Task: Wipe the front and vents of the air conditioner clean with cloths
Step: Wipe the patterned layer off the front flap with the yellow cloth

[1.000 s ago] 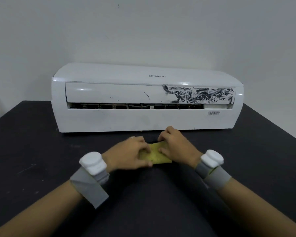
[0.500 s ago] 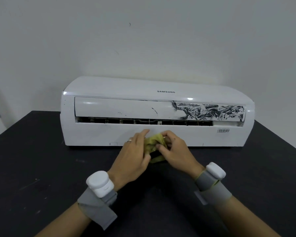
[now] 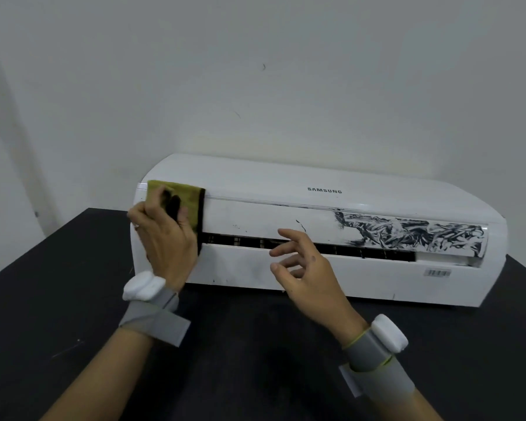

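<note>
A white air conditioner (image 3: 286, 268) lies on a black table (image 3: 58, 299) against the wall. Black smears cover the right part of its front flap (image 3: 413, 235), and small dark marks dot the middle. The dark vent slot (image 3: 346, 250) runs below the flap. My left hand (image 3: 164, 238) presses a yellow-green cloth (image 3: 189, 196) with a dark edge flat against the unit's left end, fingers spread over it. My right hand (image 3: 304, 265) hovers in front of the vent's middle with loosely bent fingers, holding nothing.
A plain white wall (image 3: 255, 86) rises directly behind the unit. The table's left edge (image 3: 37, 241) and right corner lie close to the unit's ends. A barcode sticker (image 3: 438, 272) sits at the lower right of the unit.
Both hands lifted the cloth off the table. My left hand carried it up to the unit's left end and spread it there, while my right hand let go.
</note>
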The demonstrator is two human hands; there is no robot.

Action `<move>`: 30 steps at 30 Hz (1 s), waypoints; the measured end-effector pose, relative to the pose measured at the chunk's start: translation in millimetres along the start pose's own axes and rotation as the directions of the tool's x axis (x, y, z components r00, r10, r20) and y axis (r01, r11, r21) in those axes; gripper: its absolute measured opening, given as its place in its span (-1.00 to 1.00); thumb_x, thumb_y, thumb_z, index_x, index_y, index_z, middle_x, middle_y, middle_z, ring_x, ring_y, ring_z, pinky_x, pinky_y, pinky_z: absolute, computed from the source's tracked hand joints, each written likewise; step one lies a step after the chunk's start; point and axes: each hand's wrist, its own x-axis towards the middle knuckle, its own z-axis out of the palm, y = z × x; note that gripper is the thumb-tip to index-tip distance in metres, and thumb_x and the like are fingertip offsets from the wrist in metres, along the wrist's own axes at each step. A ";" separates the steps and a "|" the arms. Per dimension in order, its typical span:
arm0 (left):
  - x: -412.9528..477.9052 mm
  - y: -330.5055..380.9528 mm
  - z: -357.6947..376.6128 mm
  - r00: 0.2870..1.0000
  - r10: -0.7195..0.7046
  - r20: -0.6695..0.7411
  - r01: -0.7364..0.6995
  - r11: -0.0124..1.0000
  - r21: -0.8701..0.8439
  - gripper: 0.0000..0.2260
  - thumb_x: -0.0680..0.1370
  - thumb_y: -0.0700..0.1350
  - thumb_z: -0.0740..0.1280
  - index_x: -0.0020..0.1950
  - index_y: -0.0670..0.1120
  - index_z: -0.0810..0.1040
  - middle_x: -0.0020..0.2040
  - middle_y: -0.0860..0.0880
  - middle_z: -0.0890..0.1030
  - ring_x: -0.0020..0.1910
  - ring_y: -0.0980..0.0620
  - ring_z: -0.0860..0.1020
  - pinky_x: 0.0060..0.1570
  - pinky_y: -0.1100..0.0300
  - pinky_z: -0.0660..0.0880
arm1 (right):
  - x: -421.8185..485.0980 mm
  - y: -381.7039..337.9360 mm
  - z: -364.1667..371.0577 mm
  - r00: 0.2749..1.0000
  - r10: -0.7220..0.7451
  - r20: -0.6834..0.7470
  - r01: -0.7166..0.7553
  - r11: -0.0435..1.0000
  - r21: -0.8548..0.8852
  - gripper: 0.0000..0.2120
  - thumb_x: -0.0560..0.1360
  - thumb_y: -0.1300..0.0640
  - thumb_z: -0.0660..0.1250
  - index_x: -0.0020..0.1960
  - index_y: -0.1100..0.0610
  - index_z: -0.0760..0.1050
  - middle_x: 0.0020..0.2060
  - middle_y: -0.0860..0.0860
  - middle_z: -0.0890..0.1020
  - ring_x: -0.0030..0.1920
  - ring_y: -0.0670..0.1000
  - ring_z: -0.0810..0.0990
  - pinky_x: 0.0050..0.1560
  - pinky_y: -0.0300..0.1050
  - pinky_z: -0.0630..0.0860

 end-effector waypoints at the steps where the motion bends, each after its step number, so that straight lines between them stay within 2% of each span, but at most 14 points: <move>1: 4.2 -4.9 6.5 0.996 -0.074 -0.041 0.077 0.994 0.076 -0.60 0.54 -0.11 0.24 0.36 -0.16 0.31 0.14 -0.33 0.36 0.07 -0.24 0.37 0.13 -0.03 0.27 | -0.8 3.1 -2.6 1.000 -0.001 -0.006 0.001 1.000 -0.003 -0.54 0.48 0.23 0.35 0.20 -0.23 0.33 -0.06 -0.16 0.58 -0.15 -0.12 0.57 -0.22 -0.33 0.48; 3: 7.1 -8.9 17.5 0.978 -0.177 -0.111 0.194 0.967 0.167 -0.60 0.54 -0.06 0.23 0.35 -0.15 0.38 0.23 -0.29 0.37 0.17 -0.30 0.35 0.23 -0.11 0.20 | -1.3 7.8 -8.7 1.000 -0.006 -0.005 0.006 1.000 -0.015 -0.54 0.48 0.23 0.35 0.21 -0.22 0.35 -0.06 -0.18 0.57 -0.14 -0.11 0.58 -0.21 -0.32 0.49; 4: 6.8 -10.1 20.5 0.975 -0.181 -0.129 0.203 0.962 0.183 -0.61 0.55 -0.04 0.22 0.35 -0.14 0.39 0.27 -0.27 0.36 0.22 -0.29 0.33 0.28 -0.11 0.16 | -1.6 9.3 -11.6 1.000 -0.010 -0.003 0.010 1.000 -0.021 -0.54 0.48 0.24 0.35 0.22 -0.21 0.35 -0.06 -0.20 0.57 -0.14 -0.10 0.58 -0.20 -0.31 0.49; 8: 3.8 -16.7 25.5 0.996 -0.029 -0.082 0.047 0.974 0.224 -0.48 0.61 0.14 0.03 0.42 -0.19 0.29 0.40 -0.23 0.30 0.37 -0.21 0.21 0.38 -0.02 0.03 | 1.6 13.4 -20.2 1.000 -0.017 -0.020 0.017 1.000 -0.003 -0.55 0.48 0.25 0.34 0.22 -0.19 0.38 -0.07 -0.20 0.58 -0.16 -0.11 0.57 -0.18 -0.29 0.50; 10: 2.6 -17.9 27.4 0.999 0.004 -0.052 0.008 0.975 0.220 -0.45 0.61 0.13 0.00 0.44 -0.23 0.24 0.42 -0.22 0.28 0.40 -0.22 0.19 0.38 -0.03 0.04 | 3.8 13.4 -20.6 0.999 -0.028 -0.025 0.028 1.000 0.005 -0.56 0.48 0.26 0.34 0.21 -0.18 0.38 -0.06 -0.20 0.58 -0.16 -0.11 0.57 -0.18 -0.30 0.49; 18: -23.3 19.0 50.2 0.997 0.076 0.009 -0.076 0.969 0.237 -0.47 0.61 0.03 0.06 0.46 -0.29 0.22 0.42 -0.24 0.32 0.41 -0.21 0.21 0.39 -0.01 0.08 | 8.0 15.0 -31.4 0.993 -0.085 -0.078 0.086 0.996 0.014 -0.59 0.45 0.21 0.32 0.20 -0.16 0.40 -0.08 -0.17 0.58 -0.18 -0.08 0.57 -0.20 -0.30 0.48; 25: -66.2 85.8 86.9 0.982 0.146 0.122 -0.174 0.947 0.271 -0.45 0.56 0.03 0.13 0.45 -0.28 0.24 0.41 -0.23 0.35 0.39 -0.15 0.21 0.35 0.02 0.13 | 16.5 15.0 -63.0 0.964 -0.109 -0.243 0.118 0.993 0.023 -0.57 0.46 0.34 0.33 0.15 -0.12 0.42 -0.12 -0.09 0.59 -0.27 -0.01 0.55 -0.27 -0.24 0.49; 30: -94.1 128.6 105.4 0.950 0.245 0.194 -0.289 0.925 0.246 -0.46 0.57 0.04 0.13 0.44 -0.28 0.30 0.40 -0.21 0.39 0.37 -0.14 0.25 0.32 0.02 0.19 | 17.1 10.3 -82.0 0.930 -0.115 -0.349 0.131 0.991 0.024 -0.61 0.47 0.36 0.31 0.15 -0.05 0.44 -0.14 -0.03 0.60 -0.28 0.01 0.53 -0.22 0.01 0.58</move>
